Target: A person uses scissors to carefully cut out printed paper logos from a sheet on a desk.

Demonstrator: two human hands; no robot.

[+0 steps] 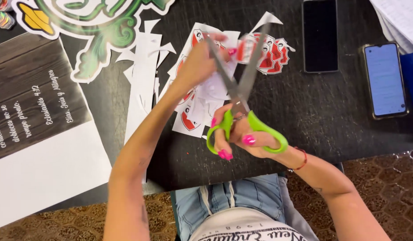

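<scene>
My right hand grips green-handled scissors, fingers through the loops, with the blades spread wide above the dark table. My left hand pinches a small white paper cut-out with red printed figures, held between the blades. A red and white cut-out lies just beyond the right blade tip. More printed pieces lie under my left forearm.
White paper scraps lie left of my hand. A large green and white printed shape sits at the top left, a dark printed sheet left. Two phones rest at the right, beside papers.
</scene>
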